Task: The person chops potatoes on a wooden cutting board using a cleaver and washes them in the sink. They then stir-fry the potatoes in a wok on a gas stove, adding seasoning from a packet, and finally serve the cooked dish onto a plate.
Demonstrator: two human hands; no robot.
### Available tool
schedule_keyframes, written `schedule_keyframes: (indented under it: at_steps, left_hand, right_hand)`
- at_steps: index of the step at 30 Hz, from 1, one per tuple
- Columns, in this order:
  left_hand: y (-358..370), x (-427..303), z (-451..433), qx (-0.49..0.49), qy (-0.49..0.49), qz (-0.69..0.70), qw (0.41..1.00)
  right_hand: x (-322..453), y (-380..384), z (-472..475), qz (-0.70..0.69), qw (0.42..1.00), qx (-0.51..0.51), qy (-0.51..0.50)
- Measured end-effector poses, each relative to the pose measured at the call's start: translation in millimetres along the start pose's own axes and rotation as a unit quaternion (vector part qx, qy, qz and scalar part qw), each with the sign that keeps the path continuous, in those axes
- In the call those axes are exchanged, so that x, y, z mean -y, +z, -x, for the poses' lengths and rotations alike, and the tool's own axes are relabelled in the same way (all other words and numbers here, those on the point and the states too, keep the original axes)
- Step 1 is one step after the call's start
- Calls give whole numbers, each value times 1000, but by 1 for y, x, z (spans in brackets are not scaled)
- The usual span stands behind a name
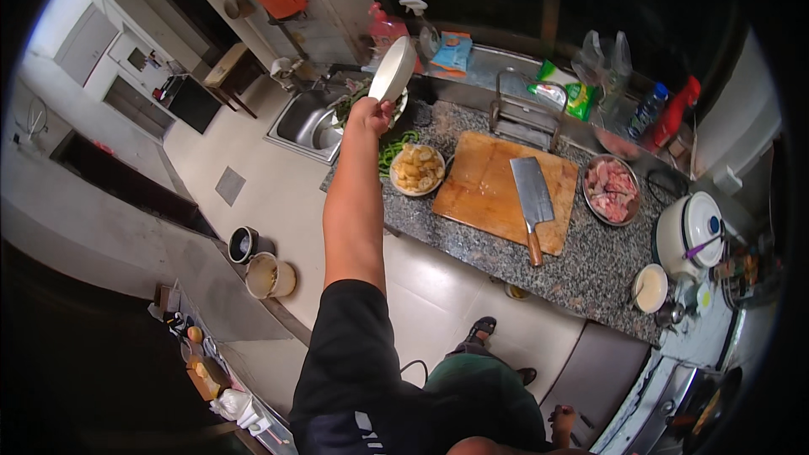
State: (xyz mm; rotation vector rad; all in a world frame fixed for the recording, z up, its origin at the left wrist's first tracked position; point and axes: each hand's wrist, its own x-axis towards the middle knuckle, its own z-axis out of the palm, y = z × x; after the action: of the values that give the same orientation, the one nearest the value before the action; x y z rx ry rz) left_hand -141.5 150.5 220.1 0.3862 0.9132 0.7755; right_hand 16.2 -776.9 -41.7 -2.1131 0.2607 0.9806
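With its arm stretched out over the counter's far left part, my left hand (374, 115) grips a white bowl (393, 72), tilted on its side. Under and behind it, leafy greens (354, 101) lie by the sink, and green peppers (398, 150) lie on the granite. A plate of yellow chunks (417, 169) stands left of a wooden cutting board (477, 183), on which a cleaver (532, 193) rests, its handle over the near edge. Right of the board is a bowl of raw meat (610, 191). My right hand (561, 418) hangs low beside my body; whether it holds anything is unclear.
A steel sink (310, 123) is set in the counter's left end. Spray bottles and packets stand along the back ledge (505, 63). A rice cooker (689, 234) and a bowl of pale contents (650, 289) are at the right. Two buckets (270, 275) stand on the floor.
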Motion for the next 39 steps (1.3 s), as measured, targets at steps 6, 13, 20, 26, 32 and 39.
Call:
schedule_keyframes:
  at_steps: [6,13,20,26,32,39]
  left_hand:
    - [44,102,25,-15,48,-14,999]
    - [88,294,154,133,107,-185,968]
    - [125,451,231,270,-59,-342,898]
    - [130,521,253,264,-94,-349,894]
    - [137,536,259,179,-51,-326,927]
    - [129,539,272,124,-5,-313,942]
  right_hand:
    - [-26,10,27,-63,998,-28,2]
    - [-102,-13,36,75,990,-118,16]
    - [-43,-15,58,-212,956,-202,27]
    - [-37,-87,36,-149,928,-342,18]
    - [24,-203,-14,-26,874,-485,22]
    - [52,-271,-76,-211,855,-472,37]
